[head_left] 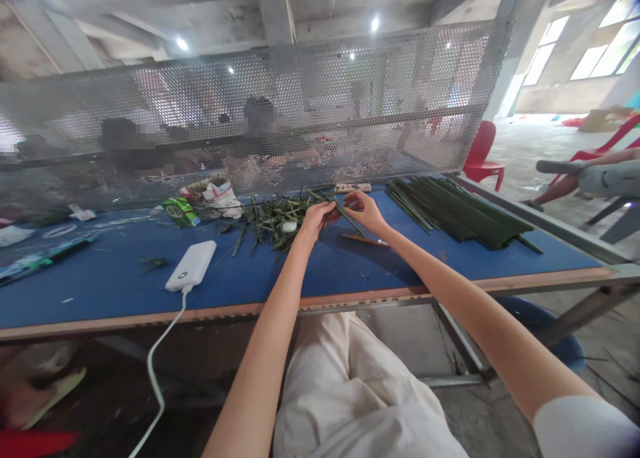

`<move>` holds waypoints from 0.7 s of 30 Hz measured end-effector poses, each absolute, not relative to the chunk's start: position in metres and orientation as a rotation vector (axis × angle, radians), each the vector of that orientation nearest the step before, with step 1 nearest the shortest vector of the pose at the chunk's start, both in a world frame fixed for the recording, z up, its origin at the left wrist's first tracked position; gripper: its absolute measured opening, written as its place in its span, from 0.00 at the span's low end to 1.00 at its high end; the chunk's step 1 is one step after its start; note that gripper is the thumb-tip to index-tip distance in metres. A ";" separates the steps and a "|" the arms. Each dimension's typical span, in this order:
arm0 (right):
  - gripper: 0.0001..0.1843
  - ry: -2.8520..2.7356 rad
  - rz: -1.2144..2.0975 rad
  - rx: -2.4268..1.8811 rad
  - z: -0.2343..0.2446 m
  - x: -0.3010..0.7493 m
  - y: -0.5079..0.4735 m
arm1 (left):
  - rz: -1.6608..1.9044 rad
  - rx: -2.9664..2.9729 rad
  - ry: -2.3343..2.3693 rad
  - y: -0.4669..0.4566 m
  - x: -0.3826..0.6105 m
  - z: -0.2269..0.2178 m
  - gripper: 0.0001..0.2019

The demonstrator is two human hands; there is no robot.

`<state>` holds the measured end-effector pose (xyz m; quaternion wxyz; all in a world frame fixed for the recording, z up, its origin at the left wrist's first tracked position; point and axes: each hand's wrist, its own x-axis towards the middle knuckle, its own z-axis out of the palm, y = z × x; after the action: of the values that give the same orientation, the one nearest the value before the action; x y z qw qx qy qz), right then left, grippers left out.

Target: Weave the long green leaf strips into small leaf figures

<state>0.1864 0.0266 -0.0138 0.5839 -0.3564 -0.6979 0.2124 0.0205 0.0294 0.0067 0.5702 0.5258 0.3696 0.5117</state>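
Observation:
Over the blue table, my left hand and my right hand meet, both with fingers closed on a long green leaf strip that runs between them. A pile of cut green leaf scraps lies just left of my hands. To the right lies a neat stack of long dark green leaf strips. A thin stick rests on the table under my right wrist.
A white power bank with a cable hangs over the front edge. A green carton and crumpled bags lie by a perforated metal screen; people sit behind it. Red chairs stand right.

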 end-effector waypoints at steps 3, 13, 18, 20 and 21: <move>0.20 -1.601 0.528 -0.842 -0.016 0.186 0.030 | 1.236 1.200 0.871 0.032 0.020 0.006 0.04; 0.36 -1.750 0.928 -0.935 -0.016 0.183 0.019 | 1.250 1.215 0.886 0.032 0.020 0.006 0.05; 0.37 -1.746 0.877 -0.907 -0.014 0.181 0.018 | 1.262 1.206 0.868 0.031 0.020 0.007 0.03; 0.36 -1.743 0.863 -0.900 -0.014 0.182 0.019 | 1.276 1.203 0.874 0.030 0.021 0.008 0.03; 0.36 -1.743 0.862 -0.901 -0.014 0.182 0.019 | 1.281 1.203 0.882 0.030 0.021 0.008 0.02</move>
<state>0.1817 0.0190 -0.0145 0.4787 -0.3690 -0.7142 0.3530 0.0214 0.0302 0.0079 0.5544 0.5093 0.3735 0.5420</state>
